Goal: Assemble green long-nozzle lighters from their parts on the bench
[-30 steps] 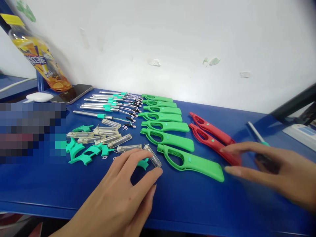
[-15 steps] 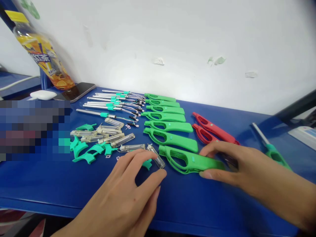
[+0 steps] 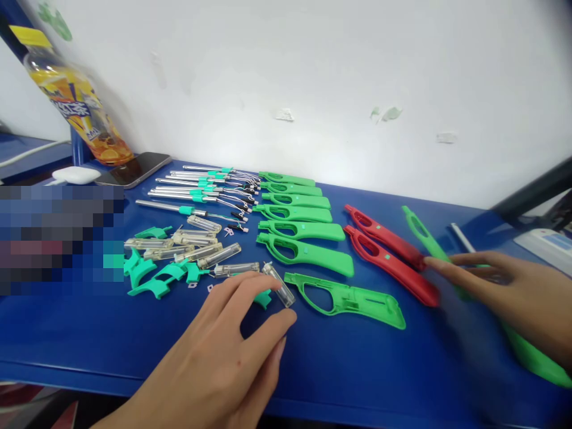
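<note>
My left hand (image 3: 232, 345) is over the front of the table, fingers curved and apart from the thumb, holding nothing. Just beyond its fingertips lies a clear fuel tank (image 3: 279, 286). My right hand (image 3: 509, 292) grips a green lighter casing half (image 3: 422, 232), its narrow end pointing away from me; the grip end is hidden by the hand. Between my hands, another green casing half (image 3: 373, 302) lies with its hollow inner side up. Two red lighter casings (image 3: 393, 262) rest left of my right hand. Partly under that hand is a green lighter with a metal tube (image 3: 462, 238).
Green casings (image 3: 308, 255) form a column at mid-table. Metal lighter tubes with wires (image 3: 192, 208), several clear tanks (image 3: 218, 255) and teal triggers (image 3: 165, 277) lie to the left. Farther back are a phone (image 3: 134, 170) and a tea bottle (image 3: 80, 107) against the wall.
My right hand has lifted the upper half off the green casing and carried it right, past the red casings. The lower half's inside now shows. My left hand has stayed almost still.
</note>
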Demonstrator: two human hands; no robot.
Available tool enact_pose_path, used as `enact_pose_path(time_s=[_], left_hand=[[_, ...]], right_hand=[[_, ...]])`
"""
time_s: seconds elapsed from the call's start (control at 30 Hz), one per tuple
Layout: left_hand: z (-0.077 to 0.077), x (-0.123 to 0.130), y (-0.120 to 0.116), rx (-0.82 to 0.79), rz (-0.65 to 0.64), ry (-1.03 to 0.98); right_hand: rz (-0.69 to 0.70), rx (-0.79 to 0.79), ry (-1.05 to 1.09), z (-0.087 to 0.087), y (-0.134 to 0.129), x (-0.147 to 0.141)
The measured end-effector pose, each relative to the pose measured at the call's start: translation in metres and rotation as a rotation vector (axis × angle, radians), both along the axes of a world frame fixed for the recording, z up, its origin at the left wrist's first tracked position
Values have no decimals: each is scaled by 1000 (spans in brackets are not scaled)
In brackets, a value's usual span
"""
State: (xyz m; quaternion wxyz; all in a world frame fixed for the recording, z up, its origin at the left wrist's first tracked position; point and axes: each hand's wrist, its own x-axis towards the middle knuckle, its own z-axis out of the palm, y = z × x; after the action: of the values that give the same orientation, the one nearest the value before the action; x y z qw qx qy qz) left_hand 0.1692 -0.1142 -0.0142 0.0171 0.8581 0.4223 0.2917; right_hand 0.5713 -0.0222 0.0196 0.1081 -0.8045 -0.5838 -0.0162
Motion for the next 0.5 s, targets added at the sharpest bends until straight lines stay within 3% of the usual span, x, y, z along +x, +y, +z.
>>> enact_pose_path(time_s=[0.1,0.2,0.33,0.5], left_hand=[[0,-1,0,19,-5,5],[1,-1,1,36,-12,-8],[1,0,1,40,-24,-42],[2,-4,0,61,-25,-107]], right_hand=[[-138,-88,56,3,7,0],[-103,27,56,7,0,-7],[121,28,195,9,-17,-23],[434,-238,343,12,-23,-47]])
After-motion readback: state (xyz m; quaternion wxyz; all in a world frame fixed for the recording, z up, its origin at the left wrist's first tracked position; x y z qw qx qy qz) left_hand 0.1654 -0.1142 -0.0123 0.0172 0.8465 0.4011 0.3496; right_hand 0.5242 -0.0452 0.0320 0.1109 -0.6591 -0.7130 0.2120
